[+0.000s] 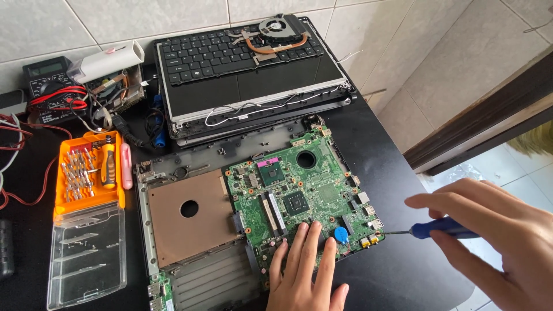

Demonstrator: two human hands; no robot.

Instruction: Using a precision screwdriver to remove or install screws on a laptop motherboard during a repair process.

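A green laptop motherboard (299,190) lies in an opened laptop base (190,216) on a black table. My left hand (304,276) rests flat on the board's near edge, its fingertips beside a round blue coin cell (341,234). My right hand (495,230) grips a blue-handled screwdriver (443,228). The thin shaft (397,232) points left, with its tip at the board's right edge near the yellow connectors (368,242).
An orange screwdriver-bit case (89,173) with a clear open lid lies at the left. Behind the base are a keyboard and screen panel (242,63) with a fan and copper heat pipe (276,31) on top. A multimeter (49,80) sits far left. The table edge (403,173) runs along the right.
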